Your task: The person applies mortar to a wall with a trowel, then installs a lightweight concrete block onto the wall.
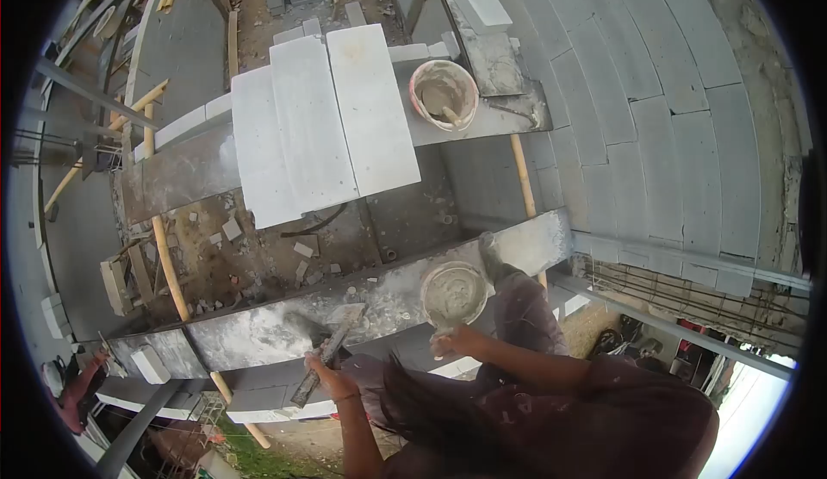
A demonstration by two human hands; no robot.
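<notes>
My left hand [334,381] is closed around a long, flat, mortar-crusted tool [348,317], held slanting above the near plank. Its exact kind is hard to make out. My right hand [458,342] has its fingers closed at the near rim of a round bucket [424,293]. Whatever those fingers grip is too small to name. Wet grey mortar [458,289] fills much of that bucket, which stands on the near plank [396,294] beside my leg [523,307].
Large white blocks [301,126] lie on the far plank [185,173], beside a second mortar bucket [472,108]. A gap with rubble [231,229] separates the planks. Bamboo poles [168,268] cross beneath. A block wall [663,143] rises at right. Another person [73,393] is at far left.
</notes>
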